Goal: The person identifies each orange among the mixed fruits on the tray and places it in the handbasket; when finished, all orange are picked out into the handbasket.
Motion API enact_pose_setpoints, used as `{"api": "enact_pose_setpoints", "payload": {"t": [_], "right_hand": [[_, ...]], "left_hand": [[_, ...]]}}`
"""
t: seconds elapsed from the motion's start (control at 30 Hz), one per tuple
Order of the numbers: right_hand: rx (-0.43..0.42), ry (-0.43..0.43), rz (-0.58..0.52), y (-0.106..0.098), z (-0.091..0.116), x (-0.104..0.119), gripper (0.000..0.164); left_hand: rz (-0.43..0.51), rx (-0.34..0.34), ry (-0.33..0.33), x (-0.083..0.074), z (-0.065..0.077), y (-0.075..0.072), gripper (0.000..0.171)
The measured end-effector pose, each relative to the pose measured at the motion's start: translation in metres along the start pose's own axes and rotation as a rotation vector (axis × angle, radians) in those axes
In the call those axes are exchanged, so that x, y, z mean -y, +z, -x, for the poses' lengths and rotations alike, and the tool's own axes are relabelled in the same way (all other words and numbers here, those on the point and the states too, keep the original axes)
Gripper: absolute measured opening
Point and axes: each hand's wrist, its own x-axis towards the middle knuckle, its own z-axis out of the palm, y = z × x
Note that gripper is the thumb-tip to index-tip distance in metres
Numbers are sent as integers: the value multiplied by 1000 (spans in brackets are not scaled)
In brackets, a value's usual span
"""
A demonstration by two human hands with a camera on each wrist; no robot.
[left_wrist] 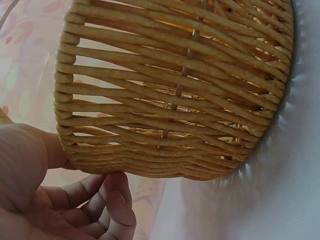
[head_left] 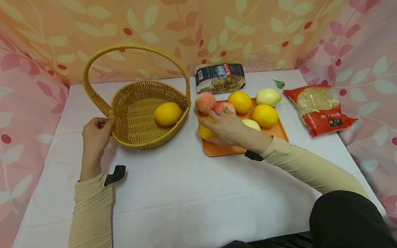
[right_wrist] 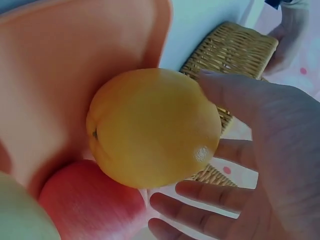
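Observation:
My left hand (head_left: 95, 139) pinches the left rim of a yellow wicker basket (head_left: 133, 113), which has a tall hoop handle. In the left wrist view, the thumb and fingers meet at the edge of the weave. One oval yellow-orange fruit (head_left: 168, 114) lies inside the basket. My right hand (head_left: 229, 129) reaches over the left side of an orange tray (head_left: 217, 150). Its spread fingers are round a yellow-orange fruit (right_wrist: 155, 127), with the thumb tip close to it; contact is unclear. A red apple (right_wrist: 92, 202) sits beside this fruit.
On the tray are also a fuzzy peach (head_left: 205, 102), yellow fruits (head_left: 264, 115) and pale green fruits (head_left: 268, 97). Behind it stands an AGNESI pasta bag (head_left: 220, 78). To the right lie a lollipop (head_left: 279, 83) and a red food bag (head_left: 321, 109). Patterned curtains (head_left: 211, 31) border the table.

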Motion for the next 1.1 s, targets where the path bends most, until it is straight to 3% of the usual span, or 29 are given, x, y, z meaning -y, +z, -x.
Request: {"api": "enact_pose_setpoints", "payload": {"t": [0.27, 0.93, 1.1], "right_hand": [[36, 7, 17, 3, -2, 3, 69], [-23, -13, -12, 5, -6, 6, 51], [-62, -20, -58, -3, -6, 3, 55]], "left_hand": [[-15, -1, -1, -1, 1, 0, 35], [-15, -1, 2, -1, 1, -1, 38], [-15, -2, 4, 0, 0, -1, 38]]}}
